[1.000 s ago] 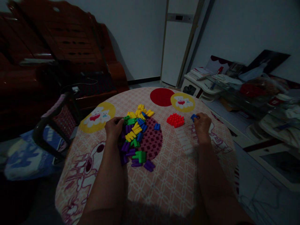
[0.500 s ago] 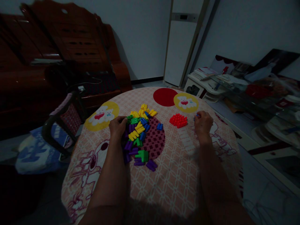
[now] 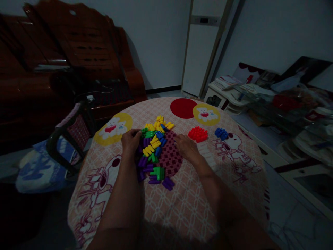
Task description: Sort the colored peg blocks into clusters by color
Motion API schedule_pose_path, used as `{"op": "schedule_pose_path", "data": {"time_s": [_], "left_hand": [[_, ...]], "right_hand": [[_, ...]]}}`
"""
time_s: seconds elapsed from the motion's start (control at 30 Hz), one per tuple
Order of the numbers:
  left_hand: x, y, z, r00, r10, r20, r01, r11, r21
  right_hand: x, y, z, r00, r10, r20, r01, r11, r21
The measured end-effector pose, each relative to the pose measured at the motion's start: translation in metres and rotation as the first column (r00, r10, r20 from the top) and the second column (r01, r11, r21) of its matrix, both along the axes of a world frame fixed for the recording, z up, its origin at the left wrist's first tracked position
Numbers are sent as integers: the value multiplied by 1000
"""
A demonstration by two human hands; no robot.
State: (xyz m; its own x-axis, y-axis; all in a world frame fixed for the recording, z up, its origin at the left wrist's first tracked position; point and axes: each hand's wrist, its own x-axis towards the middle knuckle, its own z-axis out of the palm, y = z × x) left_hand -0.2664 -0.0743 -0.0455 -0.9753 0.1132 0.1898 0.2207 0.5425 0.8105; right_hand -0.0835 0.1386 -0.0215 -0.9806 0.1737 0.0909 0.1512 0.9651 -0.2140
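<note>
My left hand (image 3: 130, 143) rests at the left edge of a mixed pile of plastic building blocks, fingers curled down. Its fingertips touch or nearly touch a green block (image 3: 149, 134); what lies under them is hidden. To the right of the pile, my right hand (image 3: 186, 148) has its fingers closed down over the spot of a loose blue block, which the hand covers. Yellow blocks (image 3: 155, 142), purple blocks (image 3: 142, 161) and a green block (image 3: 158, 173) lie in the pile. Beyond my right hand sit a red block cluster (image 3: 198, 134) and a blue block cluster (image 3: 221, 133).
A patterned cloth covers the round table (image 3: 182, 205). At the left stands a chair (image 3: 69, 135), with a wooden bench (image 3: 91, 52) behind it. A cluttered glass-topped cabinet (image 3: 270, 100) is on the right.
My right hand has let go of the blue pieces at the right, which now show as a cluster, and has moved left over the loose blue block. My left hand has stayed put.
</note>
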Motion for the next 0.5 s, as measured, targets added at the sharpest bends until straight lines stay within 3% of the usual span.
{"op": "schedule_pose_path", "data": {"time_s": [0.07,0.17,0.3,0.43,0.5], "left_hand": [[-1,0,-1,1000,4,3,-4,1000,7],[-1,0,0,1000,7,4,-7,1000,8],[0,1,3,1000,2,-8,-2,1000,-16],[2,0,6,1000,-6,-10,6,1000,-22],[3,1,6,1000,-5,-7,5,1000,-19]], "right_hand": [[1,1,2,1000,3,-2,-3,1000,-29],[4,5,7,998,-37,-43,29,984,-177],[14,24,25,976,-127,-179,47,916,-398],[40,68,52,845,-332,-421,94,865,-493],[57,93,60,766,-444,-465,200,852,-484]]}}
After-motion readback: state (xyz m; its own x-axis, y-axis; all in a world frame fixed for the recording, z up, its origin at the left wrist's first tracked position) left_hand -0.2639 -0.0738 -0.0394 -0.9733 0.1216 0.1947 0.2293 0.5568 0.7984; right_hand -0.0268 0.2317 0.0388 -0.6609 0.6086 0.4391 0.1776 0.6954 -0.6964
